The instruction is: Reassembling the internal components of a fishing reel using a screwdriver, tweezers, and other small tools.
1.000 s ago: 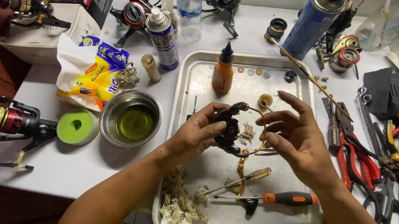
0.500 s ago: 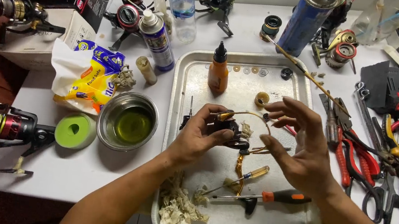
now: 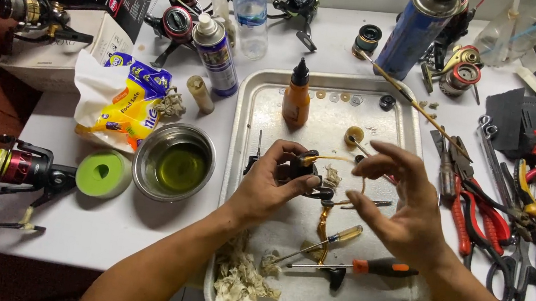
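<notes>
Over the middle of the dented metal tray [image 3: 242, 168], the left hand [image 3: 272, 183] closes its fingers around a small black fishing-reel body [image 3: 302, 171]; the right hand [image 3: 400, 199], fingers spread and loosely curled, touches its thin gold wire bail [image 3: 347, 159], just above two screwdrivers [image 3: 337, 249]

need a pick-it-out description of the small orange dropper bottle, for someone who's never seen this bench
Start at the metal tray in the middle of the white table. At its far end, just beyond the left hand, stands the orange bottle. It is the only upright thing in the tray: squat, amber-orange, with a black pointed nozzle, far smaller than the spray can outside the rim.
</notes>
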